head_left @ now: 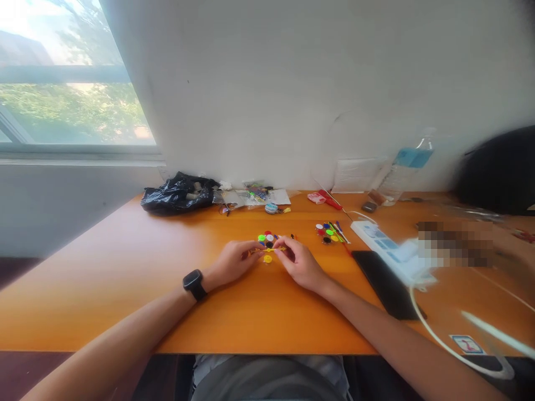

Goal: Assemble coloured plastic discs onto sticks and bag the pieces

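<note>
Fingertips of both hands pinch a thin yellow plastic stick [268,250], held level just above the table. My left hand [239,260], with a black watch on its wrist, grips the left end. At the other end, my right hand [301,264] closes thumb and forefinger on it. Right below lies a small yellow disc [267,259]. Just beyond the fingers sit a green disc [261,238], a white disc [270,238], a black disc [270,245] and a red one, partly hidden by the hands.
To the right lies another group of coloured discs [328,233] and thin sticks. A white power strip [382,245], its cable and a black phone-like slab [387,284] flank my right arm. At the wall are a black plastic bag [179,192] and a clear bottle [401,172].
</note>
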`<state>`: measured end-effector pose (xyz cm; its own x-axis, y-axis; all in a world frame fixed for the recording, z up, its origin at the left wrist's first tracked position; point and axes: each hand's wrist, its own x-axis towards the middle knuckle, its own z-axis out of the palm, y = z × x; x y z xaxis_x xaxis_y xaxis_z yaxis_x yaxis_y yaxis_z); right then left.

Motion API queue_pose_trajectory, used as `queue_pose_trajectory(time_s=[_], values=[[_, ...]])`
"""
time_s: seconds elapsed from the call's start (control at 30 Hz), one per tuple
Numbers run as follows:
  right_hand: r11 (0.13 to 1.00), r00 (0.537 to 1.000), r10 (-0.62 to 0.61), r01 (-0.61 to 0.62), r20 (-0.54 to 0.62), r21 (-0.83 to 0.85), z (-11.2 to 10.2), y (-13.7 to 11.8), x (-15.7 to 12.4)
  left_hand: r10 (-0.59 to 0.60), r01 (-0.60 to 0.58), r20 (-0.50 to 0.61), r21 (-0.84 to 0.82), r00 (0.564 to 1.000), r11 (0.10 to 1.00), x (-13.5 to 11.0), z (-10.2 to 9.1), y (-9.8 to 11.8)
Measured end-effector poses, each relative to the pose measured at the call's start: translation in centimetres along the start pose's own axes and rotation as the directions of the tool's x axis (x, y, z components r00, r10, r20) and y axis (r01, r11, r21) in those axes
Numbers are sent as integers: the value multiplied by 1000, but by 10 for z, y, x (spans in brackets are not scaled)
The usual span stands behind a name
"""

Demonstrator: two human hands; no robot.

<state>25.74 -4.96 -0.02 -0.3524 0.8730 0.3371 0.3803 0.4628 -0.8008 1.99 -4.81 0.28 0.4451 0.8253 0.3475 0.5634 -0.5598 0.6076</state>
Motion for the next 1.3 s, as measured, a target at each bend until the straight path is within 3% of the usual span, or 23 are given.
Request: queue_pose_trajectory(time_s=[0.47,0.73,0.9,1.3], values=[[995,998,-61,61,1,-84,-2,-1,2,58,-64,-100,-53,993,997,2,-2,3],[989,991,-132,130,-36,-69,0,2,1,53,-56,-78,-42,996,998,1,2,-2],[997,996,-63,60,-70,-42,0,2,-1,38,-42,-70,-49,997,998,1,1,-2],[993,996,-88,86,-20,-78,2,-1,-3,40,-44,-68,-58,997,997,1,0,6]])
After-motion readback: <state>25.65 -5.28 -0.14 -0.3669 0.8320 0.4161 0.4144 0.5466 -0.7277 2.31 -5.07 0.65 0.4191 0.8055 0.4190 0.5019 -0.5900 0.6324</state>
